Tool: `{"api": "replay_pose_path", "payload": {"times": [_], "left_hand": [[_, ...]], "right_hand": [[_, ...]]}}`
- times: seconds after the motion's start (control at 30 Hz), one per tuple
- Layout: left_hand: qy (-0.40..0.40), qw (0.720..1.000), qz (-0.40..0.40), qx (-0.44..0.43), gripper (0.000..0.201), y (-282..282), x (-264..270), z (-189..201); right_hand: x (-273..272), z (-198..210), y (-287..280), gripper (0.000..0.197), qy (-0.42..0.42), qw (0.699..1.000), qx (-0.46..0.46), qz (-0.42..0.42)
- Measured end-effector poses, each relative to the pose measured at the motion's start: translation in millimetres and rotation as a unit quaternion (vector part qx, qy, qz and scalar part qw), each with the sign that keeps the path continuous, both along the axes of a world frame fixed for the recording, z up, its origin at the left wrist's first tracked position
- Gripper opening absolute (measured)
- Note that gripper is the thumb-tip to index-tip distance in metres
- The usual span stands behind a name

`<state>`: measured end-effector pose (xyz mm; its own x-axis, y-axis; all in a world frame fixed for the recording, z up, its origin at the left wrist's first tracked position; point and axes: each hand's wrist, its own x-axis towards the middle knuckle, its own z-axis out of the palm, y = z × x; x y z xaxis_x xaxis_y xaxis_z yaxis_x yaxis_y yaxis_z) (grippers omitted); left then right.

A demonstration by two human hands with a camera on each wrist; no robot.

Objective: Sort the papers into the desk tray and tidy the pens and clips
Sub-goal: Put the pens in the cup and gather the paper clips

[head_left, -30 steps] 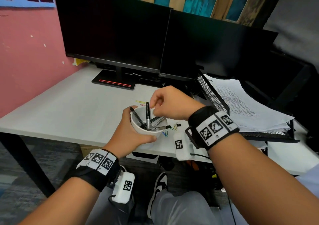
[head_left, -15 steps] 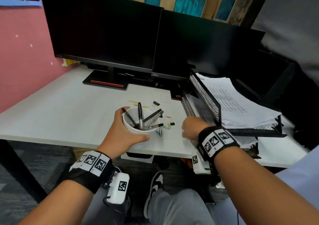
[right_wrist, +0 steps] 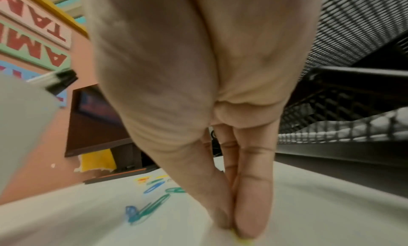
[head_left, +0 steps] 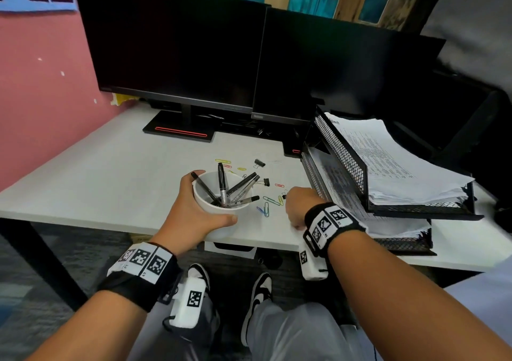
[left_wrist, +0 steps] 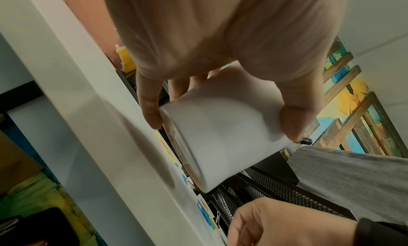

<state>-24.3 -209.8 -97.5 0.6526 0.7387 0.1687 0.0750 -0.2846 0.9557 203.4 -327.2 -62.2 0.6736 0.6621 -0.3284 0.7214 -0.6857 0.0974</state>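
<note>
Cup of pens held at the counter's front edge; loose clips beside it.

Left hand point(head_left: 194, 211): grip wrapped round the white cup point(head_left: 219, 208), which holds five pens point(head_left: 221, 183). Right hand point(head_left: 297, 205): thumb and fingers point(right_wrist: 249, 206) pinched together on a yellow paper clip point(right_wrist: 239, 240) on the counter point(head_left: 110, 183). Coloured paper clips point(head_left: 267, 205) and black binder clips point(head_left: 259, 163) lie scattered between cup and mesh tray point(head_left: 340, 150); papers point(head_left: 388, 161) are stacked in the tray.
</note>
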Motion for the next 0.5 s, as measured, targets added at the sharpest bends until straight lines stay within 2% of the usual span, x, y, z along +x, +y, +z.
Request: {"api": "replay_pose_path", "payload": {"times": [0.1, 0.27, 0.33, 0.43, 0.47, 0.5], "left_hand": [[0.001, 1.0, 0.004, 0.006, 0.1, 1, -2, 1], [0.002, 1.0, 0.021, 0.003, 0.103, 4, -6, 1], [0.005, 1.0, 0.029, 0.01, 0.101, 5, -7, 1], [0.002, 0.999, 0.037, 0.018, 0.1, 6, -8, 1], [0.001, 0.999, 0.037, 0.017, 0.1, 6, -8, 2], [-0.001, 0.999, 0.037, 0.015, 0.101, 6, -7, 2]], "right_hand": [[-6, -6, 14, 0.005, 0.017, 0.999, 0.03, 0.024], [-7, -10, 18, 0.028, 0.065, 0.994, 0.068, 0.049], [-3, -11, 14, 0.023, 0.12, 0.985, 0.121, 0.02], [4, -8, 8, 0.022, 0.225, 0.95, 0.214, -0.039], [5, -5, 7, 0.021, 0.276, 0.923, 0.26, -0.07], [5, -2, 7, 0.021, 0.338, 0.879, 0.317, -0.113]]}}
